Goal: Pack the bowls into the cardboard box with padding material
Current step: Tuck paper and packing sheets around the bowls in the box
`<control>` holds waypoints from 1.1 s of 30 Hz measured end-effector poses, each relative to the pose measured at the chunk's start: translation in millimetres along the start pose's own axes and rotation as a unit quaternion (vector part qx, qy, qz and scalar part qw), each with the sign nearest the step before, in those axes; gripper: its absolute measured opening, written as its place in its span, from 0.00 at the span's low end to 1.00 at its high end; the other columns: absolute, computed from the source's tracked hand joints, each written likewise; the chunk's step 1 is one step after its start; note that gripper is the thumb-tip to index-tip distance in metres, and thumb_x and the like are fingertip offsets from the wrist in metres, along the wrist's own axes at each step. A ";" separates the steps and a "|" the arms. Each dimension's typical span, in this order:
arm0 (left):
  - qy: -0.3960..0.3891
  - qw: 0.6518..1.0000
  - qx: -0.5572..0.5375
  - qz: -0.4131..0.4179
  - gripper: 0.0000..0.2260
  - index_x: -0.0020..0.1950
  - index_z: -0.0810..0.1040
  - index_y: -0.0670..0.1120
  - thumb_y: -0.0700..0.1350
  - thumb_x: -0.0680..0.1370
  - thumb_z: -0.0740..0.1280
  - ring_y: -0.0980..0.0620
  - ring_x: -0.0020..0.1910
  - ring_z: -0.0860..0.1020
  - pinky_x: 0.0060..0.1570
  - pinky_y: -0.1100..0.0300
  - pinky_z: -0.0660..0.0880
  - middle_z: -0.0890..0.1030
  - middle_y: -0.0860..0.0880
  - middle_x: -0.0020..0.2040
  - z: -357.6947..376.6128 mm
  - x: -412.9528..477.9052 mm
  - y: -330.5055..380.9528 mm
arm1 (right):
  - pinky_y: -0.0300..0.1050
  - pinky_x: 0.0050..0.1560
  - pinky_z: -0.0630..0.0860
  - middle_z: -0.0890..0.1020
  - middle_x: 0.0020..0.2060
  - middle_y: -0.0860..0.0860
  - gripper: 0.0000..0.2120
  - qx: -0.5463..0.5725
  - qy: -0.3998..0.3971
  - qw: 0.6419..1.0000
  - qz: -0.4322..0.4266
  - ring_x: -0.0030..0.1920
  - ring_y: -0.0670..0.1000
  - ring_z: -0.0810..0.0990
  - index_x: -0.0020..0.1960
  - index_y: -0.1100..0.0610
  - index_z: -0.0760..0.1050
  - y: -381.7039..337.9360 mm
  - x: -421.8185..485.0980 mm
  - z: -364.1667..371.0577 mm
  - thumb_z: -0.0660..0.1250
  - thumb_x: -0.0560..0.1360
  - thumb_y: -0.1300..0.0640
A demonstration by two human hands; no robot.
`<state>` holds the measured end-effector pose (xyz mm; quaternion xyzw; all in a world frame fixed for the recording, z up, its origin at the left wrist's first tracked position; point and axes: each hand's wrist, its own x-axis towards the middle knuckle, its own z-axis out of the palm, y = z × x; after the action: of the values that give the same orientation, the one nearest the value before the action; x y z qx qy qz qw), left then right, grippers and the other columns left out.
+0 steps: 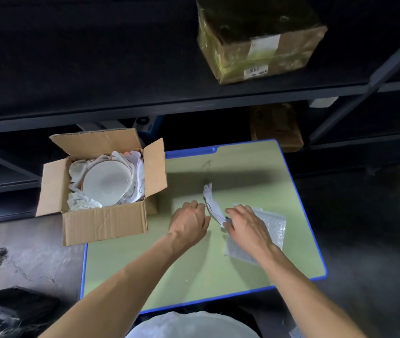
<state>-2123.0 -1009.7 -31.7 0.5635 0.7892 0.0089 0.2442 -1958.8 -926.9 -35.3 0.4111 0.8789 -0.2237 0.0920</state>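
Our right hand [245,226] lies with its fingers bent over the near end of a paper [209,200] strip and seems to pinch it between thumb and fingers, for the strip stands up off the bench [242,269]. Our left hand [189,220] sits just left of the strip, back up, fingers loosely curled towards it; we cannot tell whether it has hold of the paper or only touches it. Under the right hand and out to its right lies a sheet of bubble wrap [273,226], flat on the bench.

Left of the left hand and a little beyond it stands the open box [103,224], flaps up. One bowl [107,182] already sits inside, mouth up, with crumpled wads [81,202] packed round its sides. So we judge the packing well along: bowl in, sides cushioned. Left to do, as far as we can see, is the top layer, likely this paper and the wrap, and closing the flaps. A pale round thing [189,324] shows nearer to us than both hands; we cannot tell if it is another bowl
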 end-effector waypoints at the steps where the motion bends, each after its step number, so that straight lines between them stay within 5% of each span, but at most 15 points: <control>1: -0.010 1.000 -0.001 -0.018 0.15 0.58 0.74 0.44 0.53 0.83 0.55 0.43 0.56 0.74 0.53 0.51 0.70 0.77 0.44 0.56 2.6 4.7 0.7 | 0.50 0.54 0.75 0.77 0.58 0.52 0.14 -0.009 -0.008 1.000 -0.007 0.63 0.55 0.71 0.63 0.57 0.76 -2.9 4.5 1.8 0.62 0.81 0.51; 8: -0.032 0.997 -0.014 -0.071 0.17 0.64 0.71 0.46 0.56 0.83 0.55 0.44 0.58 0.76 0.54 0.53 0.72 0.76 0.46 0.59 15.4 18.9 4.4 | 0.47 0.48 0.72 0.76 0.45 0.52 0.11 0.027 -0.039 0.996 -0.072 0.51 0.54 0.73 0.57 0.52 0.78 -16.1 8.1 19.3 0.58 0.81 0.57; 18: 0.011 0.995 0.006 -0.097 0.10 0.59 0.69 0.46 0.49 0.83 0.54 0.46 0.52 0.76 0.44 0.56 0.66 0.76 0.47 0.55 20.2 6.2 7.0 | 0.45 0.59 0.72 0.81 0.58 0.47 0.13 0.044 -0.008 0.999 -0.030 0.60 0.51 0.75 0.62 0.52 0.80 15.7 5.4 -10.2 0.61 0.81 0.56; 23: 0.013 0.994 -0.049 -0.094 0.07 0.59 0.67 0.45 0.41 0.82 0.55 0.48 0.34 0.70 0.29 0.60 0.63 0.75 0.45 0.48 6.0 -18.3 1.7 | 0.47 0.58 0.74 0.81 0.56 0.46 0.12 0.087 0.027 0.996 -0.015 0.59 0.50 0.76 0.61 0.51 0.77 9.4 3.6 -30.9 0.60 0.81 0.57; 27: 0.097 0.990 -0.055 -0.090 0.05 0.49 0.62 0.48 0.47 0.83 0.54 0.43 0.32 0.68 0.32 0.55 0.63 0.70 0.52 0.33 -15.6 -35.2 2.9 | 0.48 0.54 0.74 0.77 0.58 0.43 0.16 0.125 0.064 0.989 -0.041 0.56 0.49 0.77 0.67 0.48 0.66 -11.3 2.6 -46.5 0.62 0.80 0.53; 33: 0.189 0.978 -0.070 -0.056 0.06 0.48 0.62 0.48 0.49 0.83 0.55 0.46 0.30 0.65 0.30 0.53 0.59 0.66 0.52 0.32 -44.0 -76.2 10.1 | 0.46 0.57 0.74 0.69 0.65 0.40 0.27 0.142 0.060 0.983 -0.101 0.64 0.43 0.71 0.75 0.39 0.61 -36.6 3.9 -65.7 0.66 0.79 0.47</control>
<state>-2112.8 -1062.6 38.6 0.4882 0.8486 0.1573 0.1293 -1987.8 -913.9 32.9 0.3419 0.8792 -0.3290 -0.0433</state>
